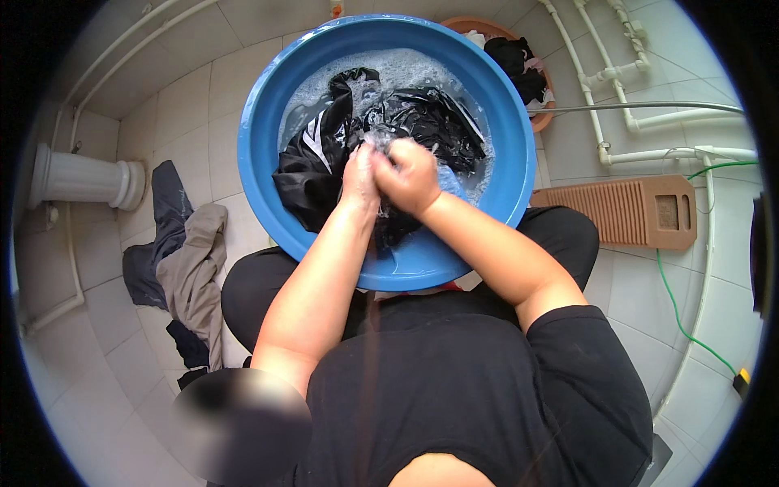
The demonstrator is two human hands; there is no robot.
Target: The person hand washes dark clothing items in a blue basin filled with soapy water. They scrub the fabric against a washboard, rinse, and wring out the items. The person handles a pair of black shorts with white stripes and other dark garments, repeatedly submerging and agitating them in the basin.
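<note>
A large blue basin (258,162) of sudsy water (402,61) stands between my knees. Wet black clothing (446,122) is bunched in it, and a black garment with a white stripe (312,154) lies on its left side. My left hand (361,174) and my right hand (410,173) press together over the middle of the basin. Both are closed on the wet black garment, and foam clings around the fingers. Part of the held cloth is hidden by my hands. A light blue piece (451,180) shows beside my right wrist.
Grey-brown and dark clothes (195,252) lie on the tiled floor at left, near a white pedestal (89,180). At right are a brown washboard (625,211), white pipes (596,114) and a green cord (677,304). An orange-brown basin (466,24) of clothes stands behind the blue one.
</note>
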